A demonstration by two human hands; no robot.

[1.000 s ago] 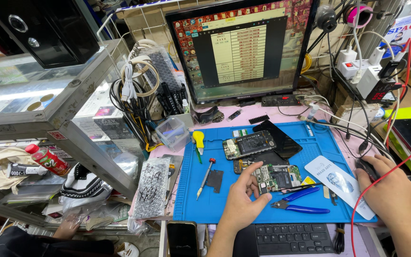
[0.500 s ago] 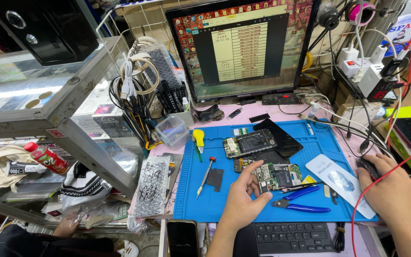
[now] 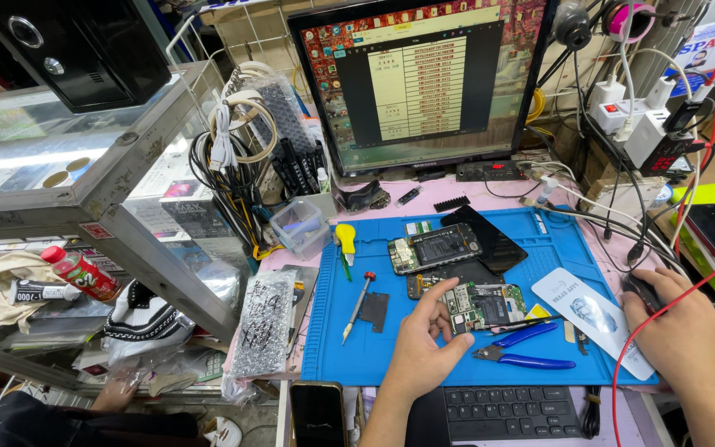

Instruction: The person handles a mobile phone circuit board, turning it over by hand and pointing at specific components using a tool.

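Left forearm comes up from the near edge of the desk, over the keyboard (image 3: 511, 411), wrist straight. Left hand (image 3: 419, 352) sits on the blue mat (image 3: 357, 352), fingers curled narrow, thumb and forefinger pinching the left end of a green circuit board (image 3: 486, 305); the board lies flat on the mat, near its middle, just ahead of the hand. Right forearm enters at the near right corner. Right hand (image 3: 688, 335) rests palm-down past the mat's right edge, cupped over a dark mouse (image 3: 640, 290) that is mostly hidden; how tightly it grips, cannot tell. A red wire (image 3: 664, 319) crosses over that hand. Blue-handled pliers (image 3: 523, 348) lie just beside the board, toward the near edge. A white card (image 3: 593, 319) lies between pliers and right hand. An opened phone (image 3: 436, 247) sits behind the board, a screwdriver (image 3: 359, 305) to its left, a monitor (image 3: 419, 79) at the far edge. Compared with half a second ago, both hands and the board keep the same places; no shift seen.
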